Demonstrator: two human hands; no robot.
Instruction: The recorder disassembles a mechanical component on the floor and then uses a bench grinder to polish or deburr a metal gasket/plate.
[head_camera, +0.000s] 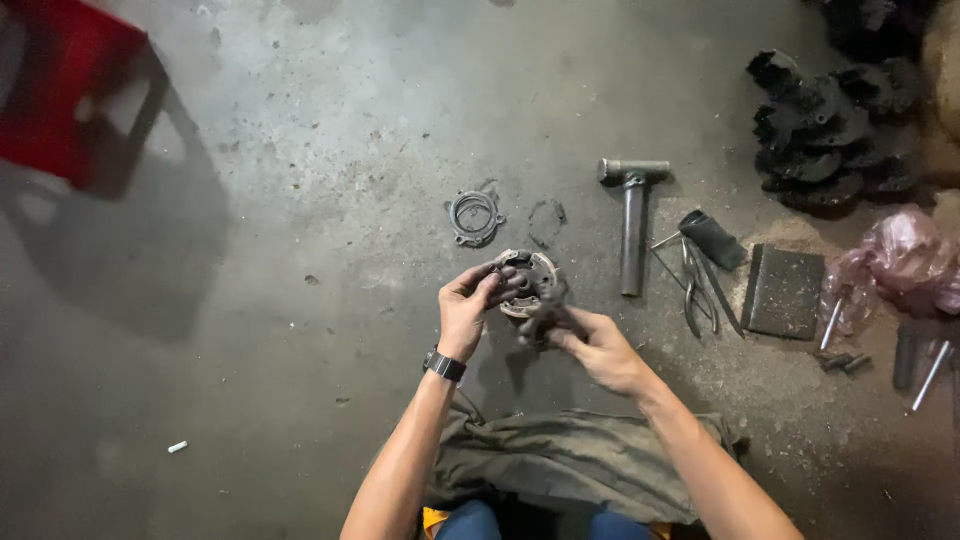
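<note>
My left hand (468, 305), with a black watch on its wrist, grips a round greasy metal part (528, 280) held above the concrete floor. My right hand (595, 345) is closed on a dark tool or piece (545, 312) pressed against the lower side of that round part. Both hands are smeared with grease. On the floor just beyond lie a flat metal ring plate (474, 217) and a thin ring (546, 220).
A T-shaped steel tool (632, 215), pliers (697, 290), a black sleeve (711, 238) and a dark square block (784, 290) lie to the right. Black greasy parts (825, 130) sit far right, a pink bag (905, 260) beside them, a red stool (70, 90) upper left, a grey cloth (570, 460) over my lap.
</note>
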